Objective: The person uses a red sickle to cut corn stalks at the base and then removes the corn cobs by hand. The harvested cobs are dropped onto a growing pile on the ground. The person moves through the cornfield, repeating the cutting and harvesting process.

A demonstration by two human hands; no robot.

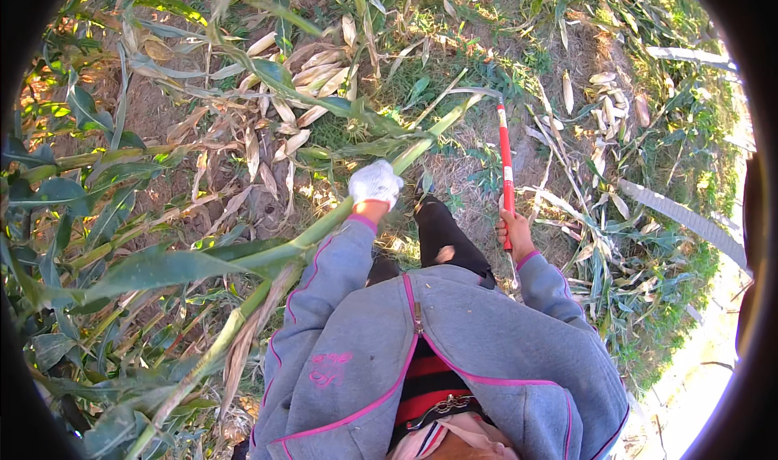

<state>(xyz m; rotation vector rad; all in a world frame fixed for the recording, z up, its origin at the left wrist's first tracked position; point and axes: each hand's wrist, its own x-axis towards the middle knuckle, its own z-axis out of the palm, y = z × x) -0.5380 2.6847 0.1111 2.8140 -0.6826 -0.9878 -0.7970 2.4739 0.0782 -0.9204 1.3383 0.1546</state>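
In a white knit glove, my left hand [375,186] is closed around a long green corn stalk [322,223]. The stalk runs slantwise past my left side, its pale end near the sickle blade [474,90]. My bare right hand [515,232] grips the red handle [506,150] of the sickle, low down towards its butt. The curved blade points left from the top of the handle. It lies close to the stalk's end; I cannot tell whether they touch.
Husked corn ears [319,77] lie heaped ahead on the left, and another pile of ears [611,110] is on the right. Standing corn plants [91,186] crowd the left side. Cut stalks and leaves [608,259] litter the ground at right. Pale trunks [684,214] show farther right.
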